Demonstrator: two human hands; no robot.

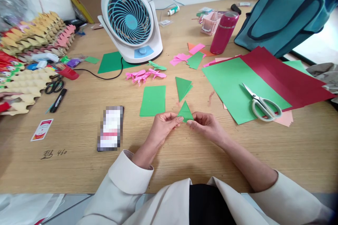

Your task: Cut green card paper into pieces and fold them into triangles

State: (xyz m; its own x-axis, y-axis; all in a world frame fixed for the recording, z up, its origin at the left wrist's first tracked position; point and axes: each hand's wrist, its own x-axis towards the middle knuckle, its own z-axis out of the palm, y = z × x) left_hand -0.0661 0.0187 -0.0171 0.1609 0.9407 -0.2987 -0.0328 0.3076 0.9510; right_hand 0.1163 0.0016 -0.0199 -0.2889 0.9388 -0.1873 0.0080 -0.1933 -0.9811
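Note:
A small green paper triangle (185, 111) is held just above the wooden table (79, 168), point facing away from me. My left hand (163, 126) pinches its lower left corner. My right hand (206, 124) pinches its lower right corner. A second folded green triangle (183, 87) lies just beyond, and a green paper rectangle (153, 100) lies to its left.
White-handled scissors (261, 104) rest on large green (232, 84) and dark red (285, 77) sheets at right. A phone (111, 128) lies left of my hands. A fan (130, 21), pink paper scraps (145, 75), a magenta bottle (224, 32), a teal bag (282, 14) and egg cartons (29, 81) stand farther back.

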